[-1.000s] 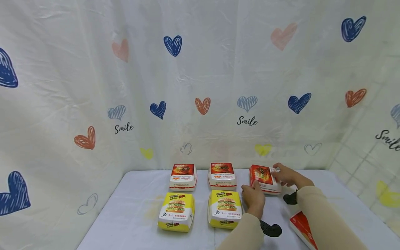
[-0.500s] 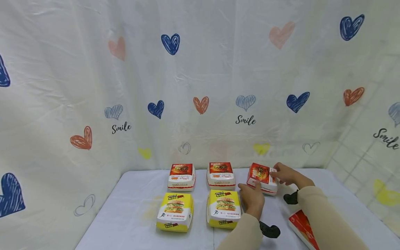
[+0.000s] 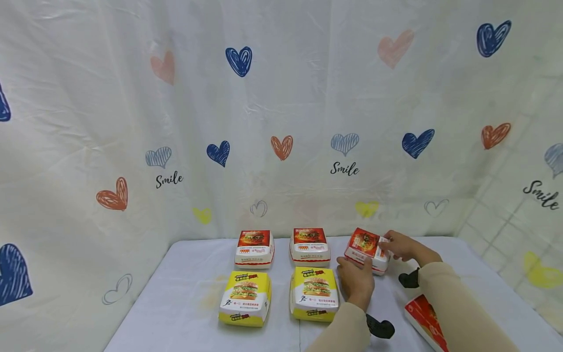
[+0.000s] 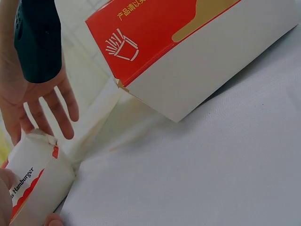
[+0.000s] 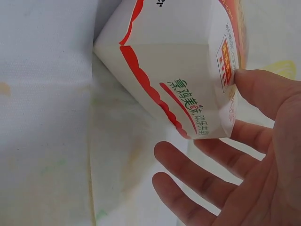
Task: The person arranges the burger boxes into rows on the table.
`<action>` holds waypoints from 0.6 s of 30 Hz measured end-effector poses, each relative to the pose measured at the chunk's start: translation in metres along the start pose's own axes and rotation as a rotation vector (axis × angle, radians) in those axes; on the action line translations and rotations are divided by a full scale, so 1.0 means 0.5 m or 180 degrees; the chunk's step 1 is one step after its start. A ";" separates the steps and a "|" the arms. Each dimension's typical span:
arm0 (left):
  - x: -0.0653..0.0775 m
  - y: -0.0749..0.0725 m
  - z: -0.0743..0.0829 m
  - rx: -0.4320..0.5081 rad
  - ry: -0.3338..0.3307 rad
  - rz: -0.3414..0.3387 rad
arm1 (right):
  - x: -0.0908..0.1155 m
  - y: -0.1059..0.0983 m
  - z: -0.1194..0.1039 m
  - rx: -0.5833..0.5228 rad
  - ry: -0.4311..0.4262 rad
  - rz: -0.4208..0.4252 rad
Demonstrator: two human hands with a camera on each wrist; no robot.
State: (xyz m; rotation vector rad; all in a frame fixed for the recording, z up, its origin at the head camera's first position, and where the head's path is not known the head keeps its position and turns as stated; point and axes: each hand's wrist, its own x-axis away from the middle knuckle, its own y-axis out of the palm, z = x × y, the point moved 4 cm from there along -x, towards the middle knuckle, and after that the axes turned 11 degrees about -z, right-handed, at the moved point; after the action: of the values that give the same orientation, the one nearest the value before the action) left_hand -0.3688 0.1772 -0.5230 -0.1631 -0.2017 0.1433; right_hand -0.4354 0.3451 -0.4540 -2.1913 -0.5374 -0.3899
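Note:
At the table's right rear, a red-and-white hamburger box point(image 3: 363, 242) sits turned at an angle between both hands. My right hand point(image 3: 409, 248) pinches its right side; in the right wrist view the thumb lies on the box point(image 5: 174, 84) and the two lower fingers extend free. My left hand point(image 3: 357, 283) holds the near left corner, thumb against the front, its other fingers partly hidden. Two similar red-and-white boxes, one left point(image 3: 254, 249) and one middle point(image 3: 310, 247), stand in the same row. Before them are two yellow-and-white burger boxes, left point(image 3: 245, 299) and right point(image 3: 314, 294).
A red box with a fries drawing point(image 4: 211, 56) lies near the right forearm, partly covered by the sleeve in the head view. White cloth covers the table point(image 3: 176, 303). A heart-patterned curtain point(image 3: 281, 98) hangs directly behind the back row.
Both hands have shifted the red-and-white hamburger box slightly left and turned it a little. The other boxes keep their places; the head view has drifted slightly.

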 end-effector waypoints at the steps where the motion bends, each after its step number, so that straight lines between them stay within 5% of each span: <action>1: -0.001 0.001 -0.001 -0.0018 0.0003 0.0005 | 0.002 0.000 -0.001 0.0014 -0.0011 0.0002; 18: -0.013 0.007 -0.007 -0.0214 0.0042 0.0026 | 0.012 -0.003 0.005 0.0232 0.0071 0.0010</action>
State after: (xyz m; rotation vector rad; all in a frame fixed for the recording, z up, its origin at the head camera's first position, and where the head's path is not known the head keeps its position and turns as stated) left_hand -0.3746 0.1793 -0.5282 -0.2318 -0.1930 0.1435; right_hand -0.4307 0.3496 -0.4518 -2.1153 -0.5281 -0.3868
